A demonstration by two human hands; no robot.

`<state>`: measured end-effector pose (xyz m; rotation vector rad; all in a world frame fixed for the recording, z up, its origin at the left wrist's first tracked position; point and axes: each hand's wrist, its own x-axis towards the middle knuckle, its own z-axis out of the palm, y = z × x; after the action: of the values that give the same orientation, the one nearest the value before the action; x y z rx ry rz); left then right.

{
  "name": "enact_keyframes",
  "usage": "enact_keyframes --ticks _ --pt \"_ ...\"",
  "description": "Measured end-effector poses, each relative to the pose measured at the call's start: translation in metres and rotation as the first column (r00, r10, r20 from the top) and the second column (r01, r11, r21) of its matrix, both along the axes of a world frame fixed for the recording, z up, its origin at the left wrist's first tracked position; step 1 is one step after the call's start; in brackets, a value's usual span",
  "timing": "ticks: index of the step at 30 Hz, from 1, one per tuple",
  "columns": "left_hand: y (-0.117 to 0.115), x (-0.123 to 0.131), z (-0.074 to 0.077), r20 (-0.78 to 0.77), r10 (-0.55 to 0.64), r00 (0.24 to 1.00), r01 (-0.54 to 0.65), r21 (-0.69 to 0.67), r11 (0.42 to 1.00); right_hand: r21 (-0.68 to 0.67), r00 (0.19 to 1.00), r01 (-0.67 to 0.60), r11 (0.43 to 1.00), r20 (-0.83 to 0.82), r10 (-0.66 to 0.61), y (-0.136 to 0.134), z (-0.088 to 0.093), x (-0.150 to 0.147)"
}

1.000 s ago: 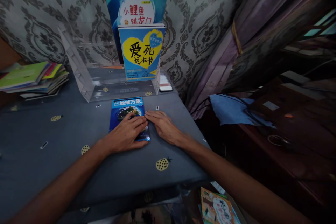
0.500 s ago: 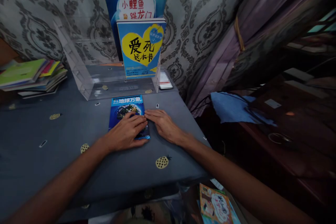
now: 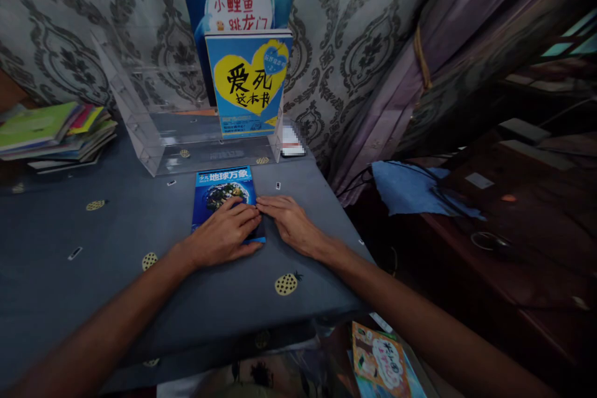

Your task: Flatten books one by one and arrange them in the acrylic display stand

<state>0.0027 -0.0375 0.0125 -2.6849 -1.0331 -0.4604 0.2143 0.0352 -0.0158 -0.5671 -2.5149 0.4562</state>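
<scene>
Over the last second almost nothing has shifted: the blue Earth book [image 3: 222,181] lies flat where it was, near the table's middle, and both hands have kept their places, so it is still pressed down, not lifted or opened. The left hand [image 3: 221,236] lies palm-down on its glossy lower cover, fingers stretched and close together, gripping nothing. The right hand [image 3: 291,224], at 3 o'clock of the book, lies flat on the tablecloth [image 3: 116,230], fingertips meeting the book's right edge; it too is unclenched.

The cloth is matte grey-blue with pineapple prints [image 3: 285,284]. At 12 o'clock stands a clear acrylic rack [image 3: 153,137], hard and angular, holding an upright yellow-heart book [image 3: 247,84] with a taller blue picture book [image 3: 237,0] behind. At 10 o'clock sits a slumped stack of thin books [image 3: 51,134]. At 3 o'clock, well apart, lies a limp blue cloth [image 3: 405,186] below a pleated curtain [image 3: 420,62].
</scene>
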Motion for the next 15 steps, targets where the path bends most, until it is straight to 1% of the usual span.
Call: enact_keyframes --ticks 7,10,15 --pt "0.0016 0.0023 -0.0033 -0.004 0.055 0.998 -0.054 0.060 0.997 -0.016 0.999 0.031 0.999 0.031 -0.031 0.0033 0.0009 -0.0024" --pt "0.0007 0.0031 -0.0032 0.008 0.038 0.999 -0.038 0.069 0.997 -0.023 0.999 0.020 1.000 0.036 -0.020 0.0021 0.0013 -0.0018" --pt "-0.0025 0.0055 -0.0025 0.021 0.011 1.000 -0.012 0.037 0.999 -0.039 0.999 0.006 0.999 0.035 -0.005 -0.0054 0.0025 0.0023"
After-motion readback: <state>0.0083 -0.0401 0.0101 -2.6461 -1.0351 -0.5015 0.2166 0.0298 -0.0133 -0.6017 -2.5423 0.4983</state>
